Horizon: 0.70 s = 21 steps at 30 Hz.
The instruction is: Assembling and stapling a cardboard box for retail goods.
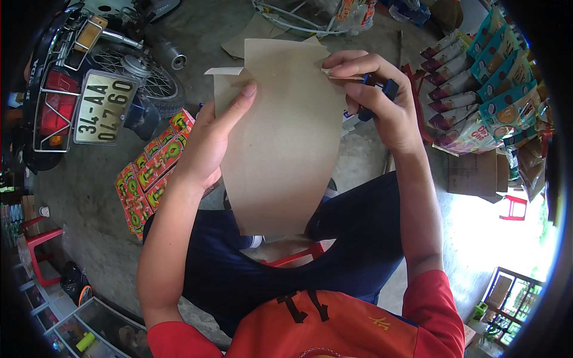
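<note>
A tan sheet of cardboard [283, 137] hangs upright before me, over my lap, narrower at its lower end. My left hand [212, 140] grips its left edge, thumb on the near face and the other fingers hidden behind. Beside that thumb, a pale flap [224, 71] sticks out from the upper left edge. My right hand [376, 98] is closed at the upper right edge. Between its fingers and palm is a small dark blue and black tool [377, 98], whose kind I cannot make out. Its fingertips pinch a pale torn bit at the cardboard's edge.
A parked motorbike [98, 89] stands at the left, with red patterned boxes [152, 167] beside it. Bagged packets [483, 83] hang at the right above a cardboard box [476, 173]. A red stool [298, 255] shows beneath me. Cardboard scraps [253, 37] lie on the floor ahead.
</note>
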Available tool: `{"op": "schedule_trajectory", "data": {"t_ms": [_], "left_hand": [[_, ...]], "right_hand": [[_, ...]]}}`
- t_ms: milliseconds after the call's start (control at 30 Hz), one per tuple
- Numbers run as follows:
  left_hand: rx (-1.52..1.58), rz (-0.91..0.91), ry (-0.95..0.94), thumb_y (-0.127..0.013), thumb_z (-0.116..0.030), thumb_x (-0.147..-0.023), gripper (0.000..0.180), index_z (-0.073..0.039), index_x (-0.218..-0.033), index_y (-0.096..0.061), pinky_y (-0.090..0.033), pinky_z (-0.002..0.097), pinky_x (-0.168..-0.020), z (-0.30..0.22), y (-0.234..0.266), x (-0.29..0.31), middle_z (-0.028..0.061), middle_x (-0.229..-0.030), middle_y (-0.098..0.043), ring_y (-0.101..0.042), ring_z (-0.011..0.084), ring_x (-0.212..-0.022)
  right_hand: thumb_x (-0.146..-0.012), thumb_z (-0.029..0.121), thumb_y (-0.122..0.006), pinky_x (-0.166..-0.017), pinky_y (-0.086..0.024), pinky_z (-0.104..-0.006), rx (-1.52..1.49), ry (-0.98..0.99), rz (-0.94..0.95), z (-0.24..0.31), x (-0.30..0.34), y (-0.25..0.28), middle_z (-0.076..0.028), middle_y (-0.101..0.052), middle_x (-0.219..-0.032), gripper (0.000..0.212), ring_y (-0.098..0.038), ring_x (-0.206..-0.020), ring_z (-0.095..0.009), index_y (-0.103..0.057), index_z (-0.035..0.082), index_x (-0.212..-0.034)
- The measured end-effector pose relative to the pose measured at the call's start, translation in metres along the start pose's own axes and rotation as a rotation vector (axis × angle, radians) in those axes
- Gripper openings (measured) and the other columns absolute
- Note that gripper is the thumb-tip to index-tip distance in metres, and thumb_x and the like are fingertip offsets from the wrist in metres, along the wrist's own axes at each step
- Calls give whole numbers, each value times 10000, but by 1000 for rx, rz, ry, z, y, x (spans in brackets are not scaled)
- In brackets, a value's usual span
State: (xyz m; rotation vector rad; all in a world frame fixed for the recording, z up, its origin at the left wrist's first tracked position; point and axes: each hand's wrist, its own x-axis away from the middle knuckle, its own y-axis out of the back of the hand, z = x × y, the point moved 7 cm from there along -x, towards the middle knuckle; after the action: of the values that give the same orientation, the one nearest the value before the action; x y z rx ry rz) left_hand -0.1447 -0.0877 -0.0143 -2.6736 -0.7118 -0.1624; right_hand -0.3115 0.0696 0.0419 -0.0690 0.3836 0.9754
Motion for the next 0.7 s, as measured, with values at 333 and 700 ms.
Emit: {"op": "schedule_trajectory", "data": {"t_ms": [333, 700], "left_hand": [[-67, 0, -77, -669, -436, -1049, 516, 15, -1300, -651, -536, 292, -940, 3, 0, -3, 76, -1180, -701, -673, 128, -1070], [-256, -42, -325, -623, -403, -1088, 367, -60, -1007, -728, -352, 222, -656, -3, 0, -2, -91, -839, -590, -452, -4, -767]], "right_hand": [[-992, 290, -726, -650, -457, -222, -134, -274, -142, -20, 4, 2, -28, -751, -1005, 274, -555, -680, -63, -778, 44, -1101], [-948, 238, -771, -624, -443, -207, -411, -508, -86, -31, 10, -9, 1, -661, -960, 382, -571, -698, -62, -703, 49, -1272]]}}
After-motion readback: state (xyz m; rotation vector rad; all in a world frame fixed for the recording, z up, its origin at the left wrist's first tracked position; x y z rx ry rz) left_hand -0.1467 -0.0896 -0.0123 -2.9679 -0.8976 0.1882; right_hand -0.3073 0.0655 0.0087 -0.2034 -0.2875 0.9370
